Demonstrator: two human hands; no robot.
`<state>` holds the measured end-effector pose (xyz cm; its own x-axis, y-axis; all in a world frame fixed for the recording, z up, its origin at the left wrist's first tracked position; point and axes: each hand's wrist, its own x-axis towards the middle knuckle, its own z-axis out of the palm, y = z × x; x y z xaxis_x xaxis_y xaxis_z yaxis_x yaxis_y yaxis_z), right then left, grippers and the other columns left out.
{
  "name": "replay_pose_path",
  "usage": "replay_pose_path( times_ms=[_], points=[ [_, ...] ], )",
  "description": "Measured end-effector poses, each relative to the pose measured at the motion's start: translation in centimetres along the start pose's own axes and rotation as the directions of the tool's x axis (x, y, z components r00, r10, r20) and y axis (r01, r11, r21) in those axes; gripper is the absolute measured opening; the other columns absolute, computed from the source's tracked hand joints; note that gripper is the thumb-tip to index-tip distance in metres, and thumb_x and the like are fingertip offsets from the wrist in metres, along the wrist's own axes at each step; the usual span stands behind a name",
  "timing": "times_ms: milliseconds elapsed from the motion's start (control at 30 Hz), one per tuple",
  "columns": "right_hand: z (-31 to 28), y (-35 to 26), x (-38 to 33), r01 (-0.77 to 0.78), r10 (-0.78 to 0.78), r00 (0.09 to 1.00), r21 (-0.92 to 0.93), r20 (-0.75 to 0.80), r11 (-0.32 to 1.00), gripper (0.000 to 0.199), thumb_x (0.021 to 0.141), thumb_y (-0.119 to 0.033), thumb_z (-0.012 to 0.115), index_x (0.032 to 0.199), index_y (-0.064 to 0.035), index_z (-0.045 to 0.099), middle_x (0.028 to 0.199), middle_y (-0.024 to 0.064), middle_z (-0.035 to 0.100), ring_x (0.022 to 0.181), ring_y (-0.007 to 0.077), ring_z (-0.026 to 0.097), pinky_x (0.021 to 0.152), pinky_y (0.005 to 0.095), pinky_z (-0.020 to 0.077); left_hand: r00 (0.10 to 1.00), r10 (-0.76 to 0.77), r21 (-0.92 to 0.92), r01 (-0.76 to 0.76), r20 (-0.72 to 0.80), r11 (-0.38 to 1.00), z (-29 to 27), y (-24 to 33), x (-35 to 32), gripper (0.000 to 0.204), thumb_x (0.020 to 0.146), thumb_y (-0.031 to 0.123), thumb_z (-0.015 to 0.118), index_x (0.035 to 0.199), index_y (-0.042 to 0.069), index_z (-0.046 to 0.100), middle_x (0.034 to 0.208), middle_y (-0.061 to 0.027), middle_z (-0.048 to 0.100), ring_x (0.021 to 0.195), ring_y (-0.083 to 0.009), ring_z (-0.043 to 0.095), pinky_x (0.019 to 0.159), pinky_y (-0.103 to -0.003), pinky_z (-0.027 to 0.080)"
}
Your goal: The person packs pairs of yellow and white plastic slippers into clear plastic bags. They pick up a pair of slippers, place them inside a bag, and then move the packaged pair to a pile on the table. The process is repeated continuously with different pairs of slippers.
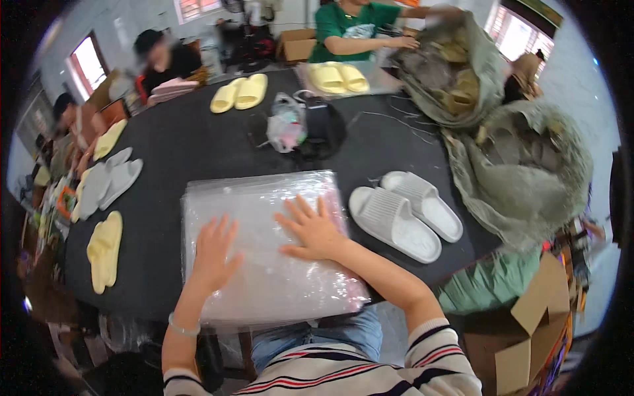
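Note:
A stack of clear plastic bags (264, 284) lies at the near edge of the black table, its shiny surface catching the light. My left hand (212, 257) is over the left part of the stack with fingers stretched out and nothing in them. Spread flat on the upper right part is my right hand (314, 231), also holding nothing. Just right of the stack sits a pair of light grey slide sandals (403, 214), side by side with toes pointing away from me.
Yellow slides (104, 251) and grey slides (112, 178) lie at the left; more yellow slides (239, 92) are at the far edge. A small plastic bag (286, 125) sits mid-table. Large sacks of slides (528, 178) and a cardboard box (538, 330) stand right. A person in green (337, 36) works opposite.

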<state>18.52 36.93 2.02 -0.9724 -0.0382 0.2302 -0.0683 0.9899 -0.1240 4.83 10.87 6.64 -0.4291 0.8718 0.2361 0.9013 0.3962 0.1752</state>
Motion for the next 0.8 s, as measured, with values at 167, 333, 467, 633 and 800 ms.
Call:
replay_pose_path(
  times_ms=[167, 333, 467, 633, 800],
  points=[
    [-0.4, 1.8, -0.4, -0.07, 0.07, 0.997, 0.031, -0.021, 0.997, 0.074, 0.087, -0.058, 0.053, 0.147, -0.0168, 0.035, 0.153, 0.0152, 0.03, 0.144, 0.0364, 0.02, 0.11, 0.067, 0.0117, 0.992, 0.044, 0.045, -0.05, 0.121, 0.998, 3.3, 1.9, -3.5, 0.071, 0.087, 0.05, 0.056, 0.145, 0.013, 0.039, 0.151, -0.0193, 0.032, 0.141, -0.0433, 0.023, 0.114, -0.06, 0.007],
    [-9.2, 4.8, -5.9, -0.169, 0.262, 0.906, 0.284, -0.332, 0.944, 0.052, 0.082, -0.027, 0.07, 0.128, -0.0078, 0.052, 0.129, 0.0179, 0.052, 0.123, 0.0358, 0.047, 0.103, 0.0488, 0.0372, 0.995, 0.029, 0.022, -0.031, 0.098, 0.999, 3.0, 1.7, -3.7, 0.07, 0.087, 0.053, 0.056, 0.143, 0.012, 0.043, 0.151, -0.0201, 0.033, 0.14, -0.043, 0.024, 0.114, -0.061, 0.007],
    [-11.2, 10.4, -15.0, -0.544, 0.576, 0.62, 0.237, -0.533, 0.805, 0.029, 0.081, -0.016, 0.069, 0.103, -0.0014, 0.059, 0.1, 0.0172, 0.059, 0.097, 0.0355, 0.056, 0.086, 0.0434, 0.0451, 0.998, 0.031, 0.0, -0.031, 0.062, 1.0, 3.2, 1.6, -4.0, 0.069, 0.087, 0.053, 0.056, 0.142, 0.012, 0.044, 0.15, -0.0199, 0.033, 0.14, -0.043, 0.025, 0.113, -0.062, 0.007],
    [-10.4, 14.7, -20.4, -0.516, 0.537, 0.828, 0.155, -0.161, 0.843, 0.04, 0.081, -0.033, 0.07, 0.099, 0.0017, 0.062, 0.102, 0.0184, 0.06, 0.103, 0.0362, 0.054, 0.088, 0.0431, 0.0436, 0.998, 0.018, -0.047, -0.015, 0.061, 0.999, 2.9, 1.7, -3.8, 0.07, 0.086, 0.054, 0.056, 0.14, 0.012, 0.047, 0.15, -0.0198, 0.034, 0.14, -0.0435, 0.026, 0.113, -0.062, 0.008],
    [-6.8, 16.3, -17.3, -0.597, 0.637, 0.721, 0.223, -0.272, 0.771, 0.045, 0.082, -0.04, 0.069, 0.091, 0.0042, 0.066, 0.1, 0.0214, 0.062, 0.09, 0.035, 0.06, 0.076, 0.0438, 0.0468, 0.998, 0.052, -0.066, -0.049, 0.036, 0.997, 3.6, 1.6, -3.5, 0.069, 0.085, 0.056, 0.056, 0.139, 0.012, 0.048, 0.149, -0.0194, 0.036, 0.139, -0.0436, 0.027, 0.113, -0.062, 0.008]
  ],
)
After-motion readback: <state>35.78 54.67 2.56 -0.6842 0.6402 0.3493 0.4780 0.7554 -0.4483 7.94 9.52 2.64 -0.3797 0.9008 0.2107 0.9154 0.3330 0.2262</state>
